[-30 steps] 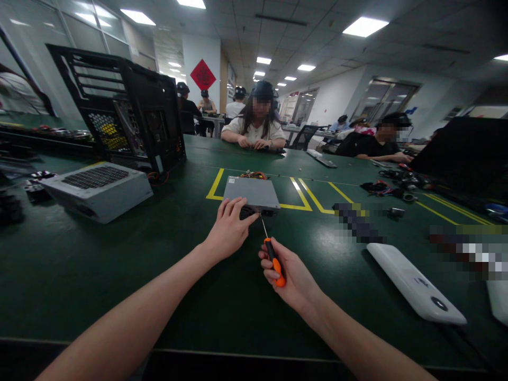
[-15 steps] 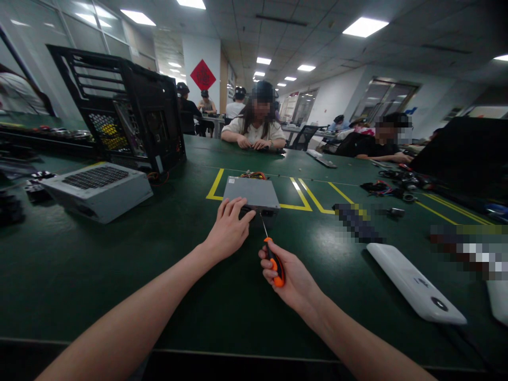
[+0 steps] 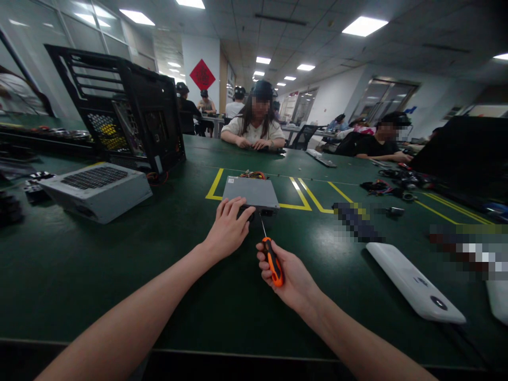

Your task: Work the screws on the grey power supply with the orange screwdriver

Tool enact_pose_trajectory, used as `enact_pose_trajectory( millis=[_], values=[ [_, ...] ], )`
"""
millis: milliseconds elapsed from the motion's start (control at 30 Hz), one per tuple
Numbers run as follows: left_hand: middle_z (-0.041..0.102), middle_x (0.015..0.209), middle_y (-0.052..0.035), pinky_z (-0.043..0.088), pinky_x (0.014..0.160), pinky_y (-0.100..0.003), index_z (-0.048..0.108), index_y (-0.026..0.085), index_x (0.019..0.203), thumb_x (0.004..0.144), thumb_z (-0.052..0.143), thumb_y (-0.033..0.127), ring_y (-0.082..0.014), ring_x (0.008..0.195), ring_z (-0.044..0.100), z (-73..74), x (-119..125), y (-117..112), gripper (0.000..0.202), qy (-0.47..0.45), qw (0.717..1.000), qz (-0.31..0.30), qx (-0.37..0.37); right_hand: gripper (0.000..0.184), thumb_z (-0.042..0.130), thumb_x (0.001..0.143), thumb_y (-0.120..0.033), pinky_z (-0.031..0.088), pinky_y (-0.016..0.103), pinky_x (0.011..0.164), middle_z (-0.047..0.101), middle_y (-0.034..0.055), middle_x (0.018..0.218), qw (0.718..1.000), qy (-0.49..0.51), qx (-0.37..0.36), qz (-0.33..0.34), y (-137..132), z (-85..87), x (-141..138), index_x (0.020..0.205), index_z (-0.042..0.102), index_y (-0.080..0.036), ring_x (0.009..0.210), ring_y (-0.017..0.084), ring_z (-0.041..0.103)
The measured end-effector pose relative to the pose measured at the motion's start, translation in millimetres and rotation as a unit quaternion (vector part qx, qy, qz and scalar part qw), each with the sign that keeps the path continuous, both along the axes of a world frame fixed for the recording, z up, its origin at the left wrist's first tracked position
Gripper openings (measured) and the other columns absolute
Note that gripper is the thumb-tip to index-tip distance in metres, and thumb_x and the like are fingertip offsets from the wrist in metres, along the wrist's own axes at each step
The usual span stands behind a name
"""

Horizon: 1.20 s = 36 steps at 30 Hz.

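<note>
A grey computer power supply (image 3: pixel 254 190) lies on the green table in front of me, its coloured cables bunched at the far end. My left hand (image 3: pixel 230 225) holds its near left corner, fingers over the top edge and thumb by the front face. In my right hand (image 3: pixel 288 270) is a screwdriver (image 3: pixel 273 267) with an orange and black handle, gripped with the fingers wrapped round it. Its thin shaft points up at the near face of the power supply, below the socket. Whether the tip sits in a screw is too small to tell.
At left stand a black computer case (image 3: pixel 146 121) and a larger grey power supply (image 3: pixel 99 188). A white device (image 3: pixel 415 283) lies at right, near a blurred dark object (image 3: pixel 355 222). Yellow tape (image 3: pixel 296 207) marks the table. A person (image 3: pixel 254 127) sits opposite.
The screwdriver handle has turned slightly and shifted a little left in my right hand. My left hand and the power supply stay in place.
</note>
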State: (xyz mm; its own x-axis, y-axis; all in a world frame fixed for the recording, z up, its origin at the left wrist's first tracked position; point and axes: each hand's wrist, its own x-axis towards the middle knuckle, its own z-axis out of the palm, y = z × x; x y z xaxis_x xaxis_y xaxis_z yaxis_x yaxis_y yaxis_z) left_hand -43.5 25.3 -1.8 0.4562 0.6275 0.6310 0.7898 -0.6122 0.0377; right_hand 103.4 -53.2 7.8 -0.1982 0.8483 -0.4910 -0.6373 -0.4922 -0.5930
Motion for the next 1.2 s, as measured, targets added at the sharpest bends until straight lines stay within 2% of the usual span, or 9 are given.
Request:
enact_pose_trajectory(
  millis=[67,167,233,333,433,600,800,1000,1200],
  values=[
    [0.041,0.124,-0.0098,0.022,0.104,-0.047,0.049,0.022,0.113,0.082,0.042,0.018,-0.0248,0.121,0.033,0.1,0,0,0.032,0.0,1.0,-0.003,0.004,0.025,0.04,0.086,-0.028,0.035,0.012,0.037,0.05,0.0022,0.062,1.0,0.0,0.0,-0.004,0,-0.4,0,0.085,0.057,-0.009,0.046,0.004,0.043],
    [0.041,0.125,-0.0094,0.023,0.102,-0.049,0.051,0.023,0.109,0.081,0.043,0.017,-0.0256,0.121,0.033,-0.3,0,0,0.03,-0.001,1.0,-0.006,0.012,0.015,0.049,0.082,-0.024,0.031,0.011,0.035,0.051,0.0022,0.065,1.0,-0.004,0.005,-0.03,1,-0.4,-1,0.079,0.054,-0.01,0.047,0.004,0.043],
    [0.04,0.125,-0.0095,0.023,0.102,-0.049,0.052,0.022,0.109,0.081,0.043,0.017,-0.0256,0.121,0.032,-0.6,-1,0,0.03,0.004,1.0,-0.005,0.015,0.013,0.05,0.081,-0.022,0.032,0.011,0.036,0.051,0.0022,0.066,0.999,-0.006,0.008,-0.035,0,0.1,0,0.077,0.053,-0.01,0.048,0.004,0.043],
    [0.039,0.125,-0.01,0.022,0.103,-0.048,0.053,0.022,0.109,0.082,0.042,0.018,-0.0254,0.122,0.031,-0.5,-1,0,0.029,0.011,1.0,-0.005,0.014,0.021,0.043,0.085,-0.025,0.037,0.013,0.039,0.051,0.0024,0.065,1.0,-0.014,0.003,-0.013,0,1.3,0,0.083,0.055,-0.009,0.048,0.005,0.044],
    [0.039,0.125,-0.0103,0.022,0.103,-0.048,0.053,0.022,0.109,0.082,0.042,0.018,-0.0253,0.122,0.031,-0.1,-1,0,0.03,0.011,1.0,-0.006,0.014,0.025,0.039,0.086,-0.027,0.035,0.013,0.038,0.049,0.0021,0.063,1.0,-0.018,-0.003,-0.005,0,1.6,0,0.086,0.056,-0.009,0.047,0.005,0.043],
    [0.04,0.123,-0.0104,0.022,0.102,-0.047,0.051,0.023,0.112,0.082,0.042,0.017,-0.0254,0.122,0.031,0.4,-1,-1,0.033,0.01,1.0,-0.007,0.017,0.01,0.052,0.08,-0.02,0.03,0.01,0.036,0.051,0.0019,0.066,0.999,-0.011,0.009,-0.035,0,0.7,-1,0.076,0.052,-0.011,0.048,0.003,0.042],
    [0.045,0.119,-0.009,0.026,0.099,-0.044,0.039,0.021,0.122,0.082,0.043,0.02,-0.0235,0.114,0.038,-0.6,4,3,0.04,-0.037,0.999,0.017,0.0,0.026,0.038,0.087,-0.027,0.035,0.013,0.037,0.049,0.0022,0.063,1.0,-0.02,-0.003,0.015,0,0.1,-1,0.087,0.056,-0.009,0.046,0.005,0.043],
    [0.049,0.105,-0.0073,0.033,0.09,-0.04,0.046,0.02,0.108,0.078,0.05,0.025,-0.0234,0.101,0.042,1.7,10,11,0.03,-0.07,0.997,0.038,-0.006,0.013,0.051,0.08,-0.022,0.029,0.01,0.035,0.05,0.0017,0.064,1.0,-0.013,0.008,-0.013,0,-1.6,-2,0.074,0.052,-0.01,0.046,0.003,0.042],
    [0.046,0.095,-0.0065,0.037,0.081,-0.037,0.049,0.019,0.093,0.077,0.052,0.027,-0.0226,0.091,0.043,4.9,11,21,0.019,-0.069,0.996,0.059,-0.003,0.025,0.039,0.086,-0.027,0.036,0.013,0.039,0.049,0.0014,0.062,1.0,-0.024,0.003,0.011,-1,0.5,0,0.087,0.056,-0.009,0.047,0.005,0.044]
  ],
)
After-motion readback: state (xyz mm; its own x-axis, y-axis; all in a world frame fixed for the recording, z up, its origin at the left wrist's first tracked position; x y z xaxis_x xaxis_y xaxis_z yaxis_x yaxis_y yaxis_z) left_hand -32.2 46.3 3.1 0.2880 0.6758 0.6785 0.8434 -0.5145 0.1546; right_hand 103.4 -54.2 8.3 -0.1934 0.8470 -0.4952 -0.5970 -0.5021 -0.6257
